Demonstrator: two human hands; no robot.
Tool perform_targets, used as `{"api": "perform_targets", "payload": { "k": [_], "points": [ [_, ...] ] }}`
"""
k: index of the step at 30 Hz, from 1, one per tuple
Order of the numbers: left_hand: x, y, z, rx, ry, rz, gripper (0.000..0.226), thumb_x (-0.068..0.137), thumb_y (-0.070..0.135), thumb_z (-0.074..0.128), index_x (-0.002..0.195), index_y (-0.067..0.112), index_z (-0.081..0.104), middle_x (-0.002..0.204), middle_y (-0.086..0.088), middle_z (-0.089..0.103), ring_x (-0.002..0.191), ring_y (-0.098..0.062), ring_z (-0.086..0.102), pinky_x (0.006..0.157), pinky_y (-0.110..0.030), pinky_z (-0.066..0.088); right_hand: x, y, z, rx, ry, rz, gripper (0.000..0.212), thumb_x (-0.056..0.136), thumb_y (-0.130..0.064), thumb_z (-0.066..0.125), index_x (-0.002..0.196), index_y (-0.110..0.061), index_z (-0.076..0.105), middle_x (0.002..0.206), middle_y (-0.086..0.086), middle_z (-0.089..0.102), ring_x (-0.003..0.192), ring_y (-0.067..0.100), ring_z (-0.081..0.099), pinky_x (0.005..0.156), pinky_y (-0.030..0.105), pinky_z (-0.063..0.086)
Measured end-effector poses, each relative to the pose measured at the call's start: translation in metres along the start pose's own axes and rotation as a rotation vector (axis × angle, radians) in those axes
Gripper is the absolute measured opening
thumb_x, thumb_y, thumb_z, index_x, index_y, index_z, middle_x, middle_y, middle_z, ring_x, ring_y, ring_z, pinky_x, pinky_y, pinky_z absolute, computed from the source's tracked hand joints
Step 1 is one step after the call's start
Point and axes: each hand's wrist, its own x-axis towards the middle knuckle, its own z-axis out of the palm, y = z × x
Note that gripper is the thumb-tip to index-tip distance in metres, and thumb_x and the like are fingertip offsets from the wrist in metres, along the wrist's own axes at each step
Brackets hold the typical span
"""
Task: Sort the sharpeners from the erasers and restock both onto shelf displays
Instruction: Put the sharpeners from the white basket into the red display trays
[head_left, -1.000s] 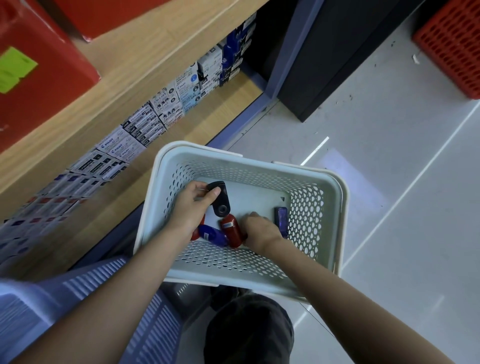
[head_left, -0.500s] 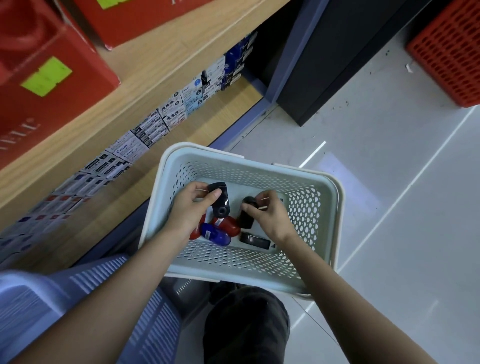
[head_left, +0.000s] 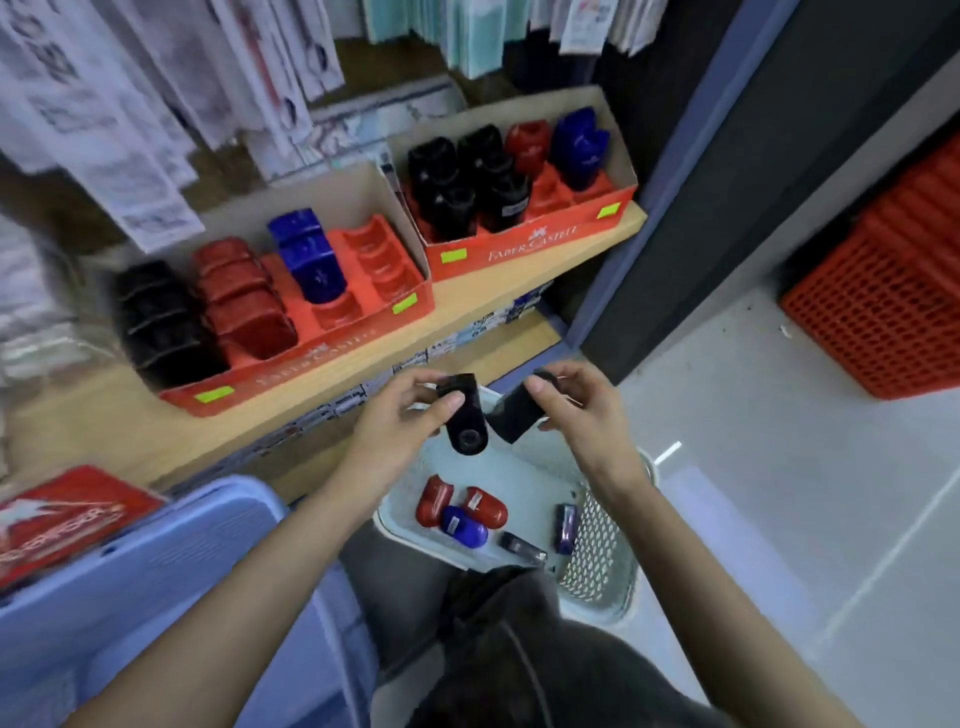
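**Two black pieces held over the basket, one per hand**

The left hand (head_left: 400, 423) pinches a black sharpener (head_left: 466, 418) between thumb and fingers (head_left: 451, 402), round hole towards the camera. The right hand (head_left: 587, 410) grips another black piece (head_left: 517, 413) in its fingers (head_left: 535, 387); I cannot tell whether it is a sharpener or an eraser. Both are above the basket (head_left: 597, 566), where red, blue and dark pieces remain.

Best to confirm each kind first, then seat it upright in a free slot. Free slots show in the left tray (head_left: 374, 260) and at the front of the right tray (head_left: 550, 195). Enter over the low front lip, since hanging packets (head_left: 130, 130) crowd the space above. The shelf (head_left: 467, 306) edge lies just ahead, with open floor (head_left: 779, 467) to the right.
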Motion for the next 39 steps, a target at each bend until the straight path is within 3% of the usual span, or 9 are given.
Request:
{"api": "perform_targets", "payload": {
  "k": [6,10,12,14,19,24,28,32,39],
  "points": [
    [-0.037,0.048,-0.029,-0.026,0.124,0.186,0.010,0.091,0.020,0.057,0.100,0.025,0.058,0.106,-0.005,0.066,0.098,-0.013,0.061,0.077,-0.017,0.049,-0.001,-0.075,0.027,0.087,-0.191,-0.048,0.027,0.091,-0.024,0.060,0.102,0.000,0.059,0.090,0.012,0.060,0.083,0.017,0.061,0.076,0.032,0.049],
    [-0.052,0.063,-0.048,0.036,0.190,0.286,0.013,0.092,0.023,0.055,0.099,0.034,0.055,0.101,0.007,0.063,0.091,0.003,0.058,0.078,-0.014,0.046,0.002,-0.109,0.053,0.119,-0.340,-0.078,0.022,0.095,-0.036,0.053,0.099,-0.016,0.061,0.091,0.009,0.064,0.086,0.024,0.065,0.084,0.040,0.053],
    [-0.054,0.068,-0.058,0.050,0.243,0.300,0.016,0.093,0.019,0.055,0.099,0.033,0.054,0.100,0.006,0.061,0.087,0.005,0.056,0.072,-0.008,0.043,0.005,-0.121,0.063,0.017,-0.373,-0.090,0.020,0.096,-0.040,0.049,0.093,-0.022,0.057,0.081,0.001,0.058,0.075,0.016,0.058,0.075,0.035,0.051],
    [-0.056,0.071,-0.067,0.033,0.292,0.311,0.017,0.092,0.015,0.055,0.097,0.031,0.054,0.096,0.003,0.060,0.084,0.002,0.056,0.071,-0.007,0.042,0.010,-0.130,0.071,-0.045,-0.394,-0.048,0.020,0.097,-0.035,0.049,0.105,-0.017,0.051,0.084,0.002,0.054,0.071,0.014,0.055,0.064,0.031,0.051],
    [-0.060,0.073,-0.082,-0.003,0.311,0.282,0.017,0.092,0.015,0.056,0.099,0.029,0.055,0.093,0.001,0.060,0.092,-0.011,0.058,0.077,-0.017,0.048,0.025,-0.153,0.077,-0.236,-0.409,-0.033,0.031,0.091,-0.011,0.053,0.111,-0.011,0.031,0.088,0.006,0.050,0.073,0.016,0.052,0.063,0.036,0.048],
    [-0.062,0.072,-0.088,-0.014,0.313,0.246,0.018,0.088,0.025,0.057,0.106,0.028,0.057,0.098,-0.003,0.062,0.101,-0.018,0.060,0.093,-0.040,0.049,0.048,-0.163,0.078,-0.695,-0.331,-0.393,0.027,0.084,-0.010,0.067,0.108,-0.013,0.055,0.096,0.003,0.052,0.083,0.016,0.051,0.064,0.023,0.032],
    [-0.062,0.069,-0.090,-0.030,0.321,0.237,0.028,0.080,0.041,0.061,0.106,0.029,0.059,0.100,-0.005,0.064,0.102,-0.021,0.060,0.096,-0.049,0.046,0.052,-0.157,0.089,-0.728,-0.321,-0.487,0.030,0.083,-0.007,0.069,0.108,-0.012,0.054,0.102,0.001,0.056,0.089,0.014,0.052,0.074,0.018,0.033],
    [-0.063,0.067,-0.092,-0.033,0.323,0.237,0.029,0.078,0.043,0.062,0.105,0.032,0.060,0.098,0.000,0.064,0.102,-0.018,0.060,0.097,-0.047,0.046,0.062,-0.157,0.092,-0.834,-0.127,-0.623,0.030,0.086,-0.006,0.064,0.115,-0.009,0.056,0.113,0.010,0.057,0.103,0.024,0.051,0.087,0.030,0.040],
    [-0.066,0.064,-0.085,-0.014,0.308,0.242,0.029,0.078,0.041,0.058,0.106,0.031,0.059,0.100,0.012,0.064,0.101,-0.002,0.057,0.094,-0.030,0.046,0.076,-0.150,0.111,-1.117,-0.234,-0.749,0.056,0.086,0.011,0.050,0.137,-0.011,0.039,0.129,0.016,0.050,0.123,0.032,0.044,0.096,0.038,0.040]
  ]
}}
